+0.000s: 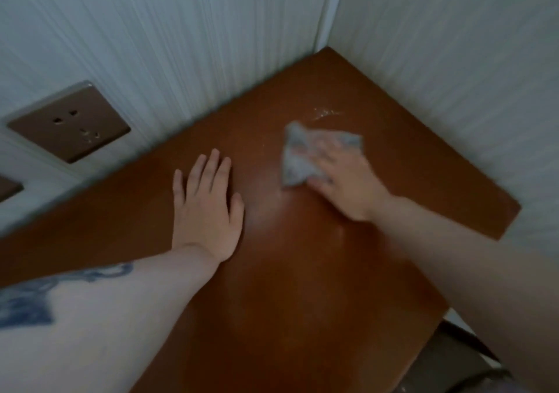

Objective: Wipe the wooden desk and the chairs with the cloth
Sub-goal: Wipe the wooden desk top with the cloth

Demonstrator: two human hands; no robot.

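Observation:
A reddish-brown wooden desk (272, 286) fills the middle of the view and runs into a corner of two walls. My right hand (344, 183) presses flat on a crumpled grey-white cloth (298, 156) lying on the desk top toward the far corner. The fingers lie straight over the cloth, blurred by motion. My left hand (208, 208) rests palm down on the bare wood to the left of the cloth, fingers straight and together. A small patch of pale dust or crumbs (326, 112) lies just beyond the cloth.
White ribbed walls (181, 44) border the desk at the back and on the right. A brown wall socket (69, 123) sits on the left wall just above desk level. Something dark, perhaps a chair (453, 365), shows below the desk's near right edge.

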